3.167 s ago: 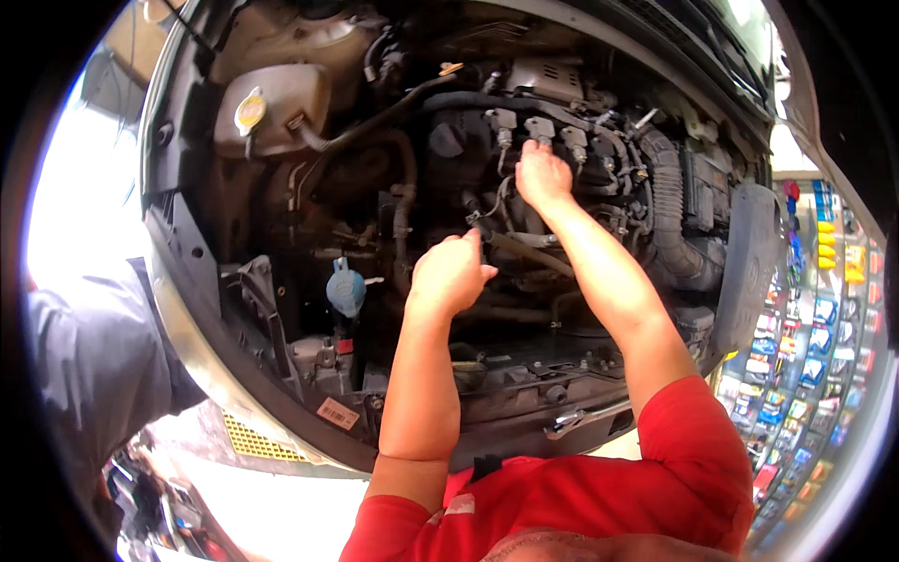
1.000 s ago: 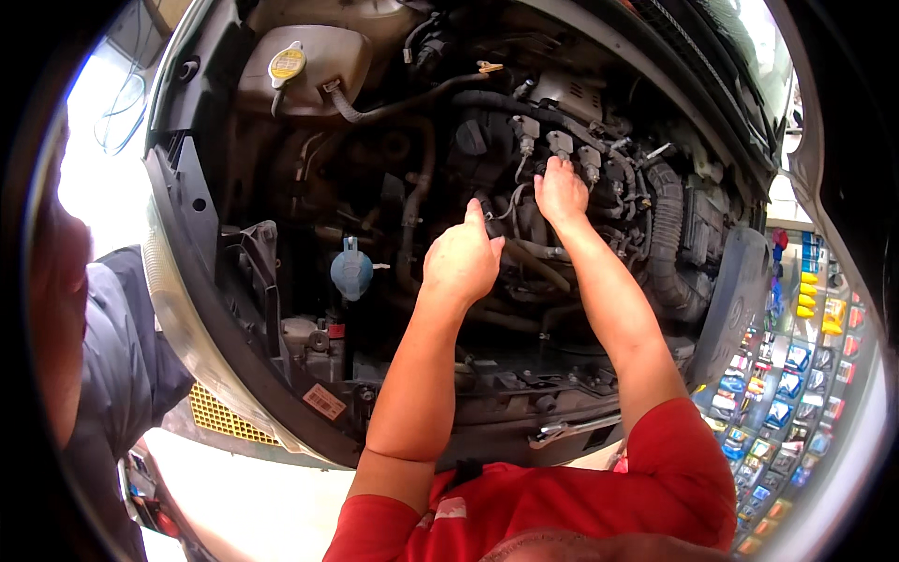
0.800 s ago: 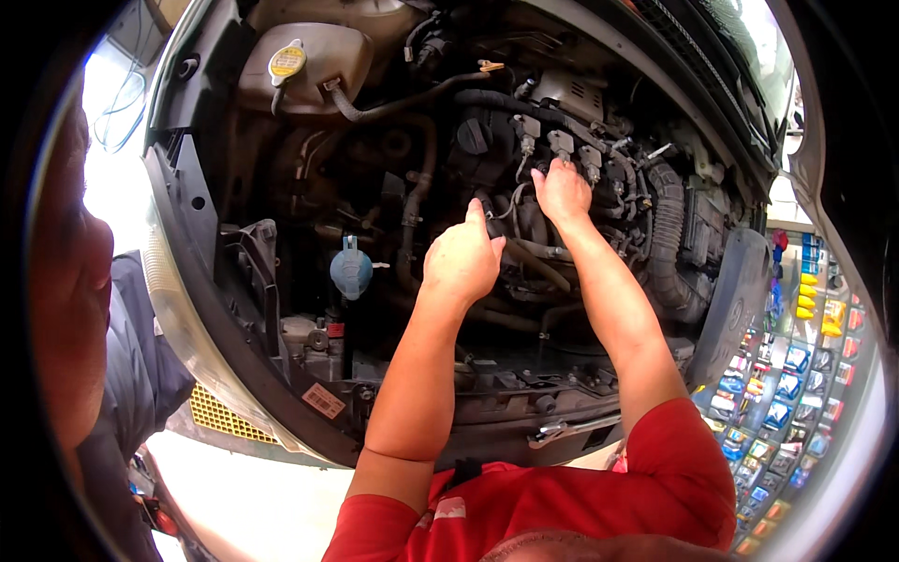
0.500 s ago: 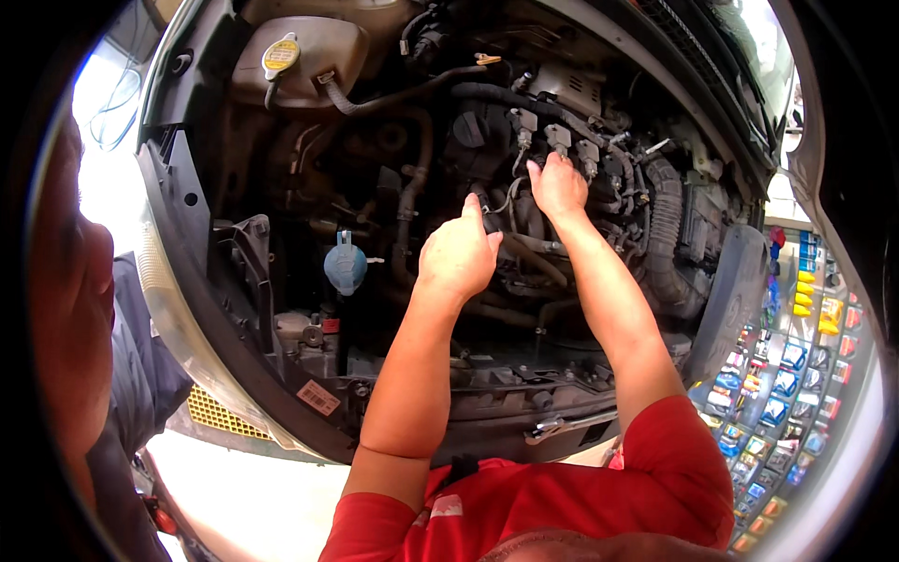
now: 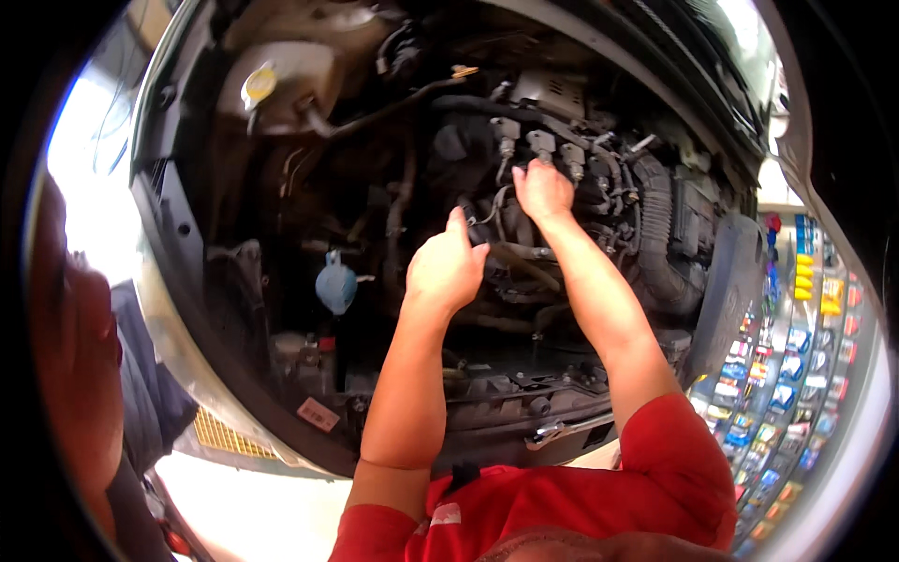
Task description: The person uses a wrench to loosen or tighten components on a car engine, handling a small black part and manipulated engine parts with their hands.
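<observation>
"Head view first: what's biggest?"

"An engine bay [image 5: 487,426]. Both forearms [image 5: 405,393] reach in over its front edge, likely the easiest way to the engine [image 5: 459,167]."

"And next?"

"A rack of coloured packages [image 5: 787,375] off to the right, and a co-worker's grey sleeve [image 5: 150,379] at the left. Inside the bay, a ribbed hose [image 5: 657,220] bends down the right side; a pale tank [image 5: 302,80] sits in the far left corner, probably so it can be filled from above."

"The hands?"

"The left hand [image 5: 443,267] stretches its index finger toward a dark connector [image 5: 467,212], perhaps because the gap is narrow. I can't tell whether it touches, or whether the curled fingers hold anything. The right hand [image 5: 545,192] bunches its fingers at the middle one of three grey-topped coil units [image 5: 540,140], lined up atop the engine, right of the bay's middle. Its fingertips are hidden, so pinching or just pressing, I can't say."

"Any writing?"

"Nothing legible. A blue cap [image 5: 336,287] near the front shows no clear print, a pinkish sticker [image 5: 318,414] on the front panel has only smudged marks, and the tank's yellow cap [image 5: 259,86] is blurred too."
</observation>
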`<control>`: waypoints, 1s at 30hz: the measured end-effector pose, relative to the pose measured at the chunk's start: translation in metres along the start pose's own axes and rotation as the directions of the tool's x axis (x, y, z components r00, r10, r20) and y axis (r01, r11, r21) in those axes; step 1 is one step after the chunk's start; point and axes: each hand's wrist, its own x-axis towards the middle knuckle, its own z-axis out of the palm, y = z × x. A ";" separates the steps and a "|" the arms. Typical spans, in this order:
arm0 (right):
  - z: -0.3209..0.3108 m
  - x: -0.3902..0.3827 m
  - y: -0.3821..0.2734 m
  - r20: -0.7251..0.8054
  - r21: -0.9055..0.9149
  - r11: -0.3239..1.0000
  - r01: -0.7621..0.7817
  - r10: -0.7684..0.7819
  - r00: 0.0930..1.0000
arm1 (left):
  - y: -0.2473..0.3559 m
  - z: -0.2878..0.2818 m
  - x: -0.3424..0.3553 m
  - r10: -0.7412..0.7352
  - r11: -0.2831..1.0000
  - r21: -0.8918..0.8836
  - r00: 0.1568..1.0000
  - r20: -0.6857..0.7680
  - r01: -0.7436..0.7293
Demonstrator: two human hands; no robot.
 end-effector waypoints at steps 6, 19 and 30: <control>0.011 0.007 0.002 -0.133 0.015 0.999 0.047 -0.045 0.990 | -0.001 0.001 0.001 0.072 0.996 -0.045 0.995 -0.065 -0.075; 0.007 0.004 -0.003 0.022 0.068 0.998 -0.008 0.007 1.000 | -0.021 0.008 0.000 0.267 0.963 0.026 0.963 0.027 -0.267; 0.008 0.003 -0.002 -0.043 0.004 1.000 0.008 -0.008 0.999 | -0.011 0.006 0.000 0.163 0.986 0.009 0.983 0.082 -0.165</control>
